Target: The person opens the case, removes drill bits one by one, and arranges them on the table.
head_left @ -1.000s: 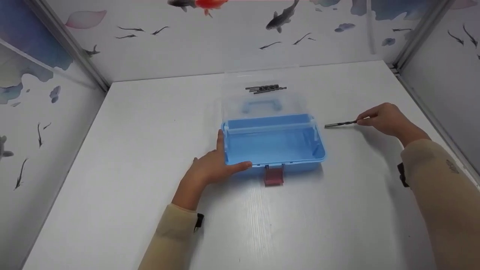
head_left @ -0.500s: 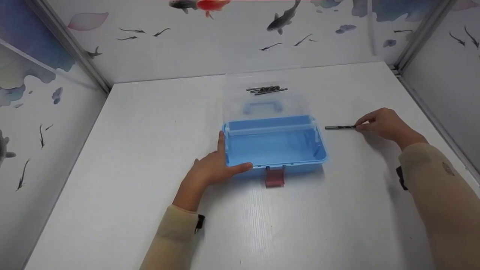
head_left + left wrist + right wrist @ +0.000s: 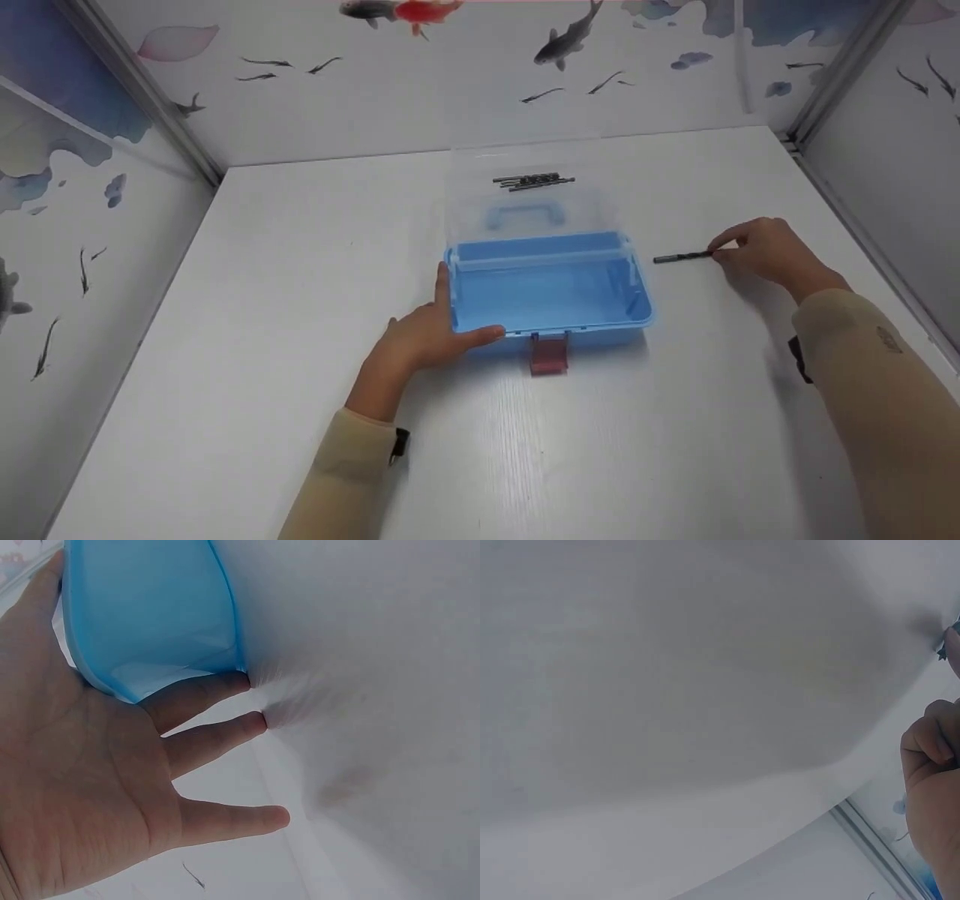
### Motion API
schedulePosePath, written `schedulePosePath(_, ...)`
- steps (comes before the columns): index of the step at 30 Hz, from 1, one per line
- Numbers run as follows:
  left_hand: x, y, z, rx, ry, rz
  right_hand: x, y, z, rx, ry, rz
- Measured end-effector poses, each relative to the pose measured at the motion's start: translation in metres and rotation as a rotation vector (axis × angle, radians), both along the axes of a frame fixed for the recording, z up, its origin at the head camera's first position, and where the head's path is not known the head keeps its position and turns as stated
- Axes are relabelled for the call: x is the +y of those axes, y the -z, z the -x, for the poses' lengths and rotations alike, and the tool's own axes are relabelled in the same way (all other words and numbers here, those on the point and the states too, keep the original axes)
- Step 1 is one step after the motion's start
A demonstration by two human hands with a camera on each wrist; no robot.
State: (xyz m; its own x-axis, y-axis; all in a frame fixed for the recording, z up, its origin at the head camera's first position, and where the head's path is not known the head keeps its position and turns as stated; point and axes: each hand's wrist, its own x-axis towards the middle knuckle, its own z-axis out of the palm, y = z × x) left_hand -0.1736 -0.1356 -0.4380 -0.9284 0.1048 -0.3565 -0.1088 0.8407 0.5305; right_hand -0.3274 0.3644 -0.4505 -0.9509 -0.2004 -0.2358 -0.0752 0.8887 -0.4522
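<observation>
A blue plastic toolbox stands on the table with its clear lid folded back. My left hand rests against the box's left front corner, with the thumb along the front rim. In the left wrist view, the fingers of that hand are straight and spread beside the box wall. To the right of the box, my right hand pinches a dark drill bit by one end. The right wrist view cuts off most of that hand, and only a bit of the drill's tip shows.
Several drill bits lie together within the lid area behind the box. A red latch hangs at the box's front. White panels with painted fish enclose the white table at the back and sides.
My right hand and the drill bit have shifted slightly toward me, and the bit's angle has changed a little. The left hand and the box stay in place.
</observation>
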Motion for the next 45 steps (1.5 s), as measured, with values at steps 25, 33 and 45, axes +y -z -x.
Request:
schedulePosePath(25,-0.004,0.0,0.003,-0.033,0.018,0.045,-0.002,-0.05,0.004,0.016,0.013,0.036)
schedulePosePath(33,-0.001,-0.005,0.004,-0.047,0.034,0.056,-0.009,-0.086,0.007,0.061,0.02,0.026)
schedulePosePath(45,-0.002,-0.004,0.003,0.024,0.037,0.066,-0.035,-0.137,0.011,0.109,0.09,0.039)
